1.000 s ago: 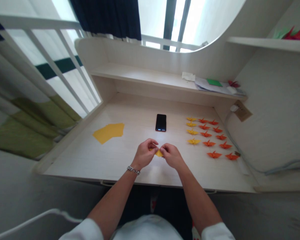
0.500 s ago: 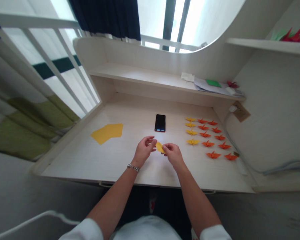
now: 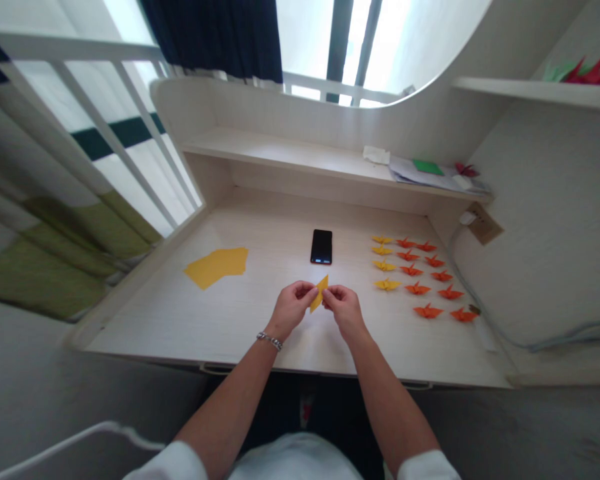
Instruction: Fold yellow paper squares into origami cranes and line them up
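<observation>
A small folded piece of yellow paper (image 3: 320, 293) is held up between both hands over the front middle of the desk. It is slim and diamond-shaped, its long points tilted up and down. My left hand (image 3: 294, 307) pinches its left edge between thumb and fingers, and a metal chain bracelet circles that wrist. On the opposite edge, my right hand (image 3: 345, 309) grips it with closed fingertips. The fingers hide part of the folds. Just beyond the hands lies a black phone (image 3: 321, 247), flat on the desk.
Flat yellow paper sheets (image 3: 217, 265) lie to the left. At the right stand rows of yellow paper cranes (image 3: 387, 285) and orange paper cranes (image 3: 417, 288). A grey cable (image 3: 500, 337) runs along the right wall. Papers (image 3: 405, 168) rest on the shelf (image 3: 280, 152) behind.
The folded yellow paper has turned from lying slantwise to a steeper, pointed position. My left hand, looser before, has closed on its left edge.
</observation>
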